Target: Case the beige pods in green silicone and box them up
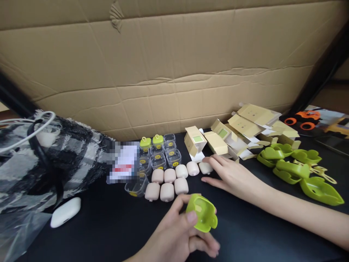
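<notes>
My left hand [180, 236] is low in the middle, its fingers closed on a lime-green leaf-shaped plastic piece [203, 213]. My right hand [231, 174] reaches in from the right, palm down on the black table, and its fingertips touch a pale pink rounded block [205, 167]. That block ends a cluster of several similar pink blocks [169, 183]. Behind them stand small clear plastic boxes [159, 158], two of them with green lids [151, 141].
Tan cardboard cartons [245, 129] lie at the back right, with more green leaf pieces [297, 167] in front of them. A black-and-white fabric [46, 160], a white cable [27, 133] and a white case [65, 211] are on the left. A cardboard wall [169, 62] stands behind.
</notes>
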The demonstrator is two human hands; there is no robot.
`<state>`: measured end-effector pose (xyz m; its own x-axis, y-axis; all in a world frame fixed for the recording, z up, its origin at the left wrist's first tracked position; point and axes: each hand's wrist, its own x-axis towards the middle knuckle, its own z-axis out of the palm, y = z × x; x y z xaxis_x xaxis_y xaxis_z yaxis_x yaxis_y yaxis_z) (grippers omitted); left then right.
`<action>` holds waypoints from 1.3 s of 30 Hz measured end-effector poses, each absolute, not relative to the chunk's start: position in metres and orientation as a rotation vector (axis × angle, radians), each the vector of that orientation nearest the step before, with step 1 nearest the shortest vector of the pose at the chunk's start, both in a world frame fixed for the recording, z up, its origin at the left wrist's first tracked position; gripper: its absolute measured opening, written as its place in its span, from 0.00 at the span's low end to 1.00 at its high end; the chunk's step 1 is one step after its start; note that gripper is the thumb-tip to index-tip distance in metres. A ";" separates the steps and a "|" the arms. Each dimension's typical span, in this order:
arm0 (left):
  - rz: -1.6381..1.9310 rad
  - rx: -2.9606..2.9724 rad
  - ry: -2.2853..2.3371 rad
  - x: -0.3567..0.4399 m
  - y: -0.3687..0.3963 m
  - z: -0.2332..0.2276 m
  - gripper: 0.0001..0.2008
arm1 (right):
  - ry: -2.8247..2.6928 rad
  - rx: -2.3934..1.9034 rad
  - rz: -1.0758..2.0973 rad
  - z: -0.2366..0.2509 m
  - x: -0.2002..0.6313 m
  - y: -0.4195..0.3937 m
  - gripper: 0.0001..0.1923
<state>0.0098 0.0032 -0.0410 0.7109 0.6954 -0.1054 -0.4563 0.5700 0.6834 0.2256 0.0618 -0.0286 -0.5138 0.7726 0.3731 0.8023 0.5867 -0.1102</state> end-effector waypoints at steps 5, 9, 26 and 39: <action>0.552 0.610 0.450 0.003 -0.002 -0.027 0.25 | -2.330 -1.304 0.196 -0.022 0.232 0.062 0.11; 0.489 0.534 0.454 0.002 0.003 -0.033 0.25 | -2.277 -1.230 0.409 -0.003 0.238 0.056 0.12; 0.459 0.373 0.439 0.012 0.006 -0.048 0.19 | -2.386 -0.696 0.630 -0.009 0.210 0.006 0.19; 0.416 0.359 0.392 0.012 0.006 -0.052 0.12 | -2.350 -0.600 0.499 -0.011 0.206 0.004 0.24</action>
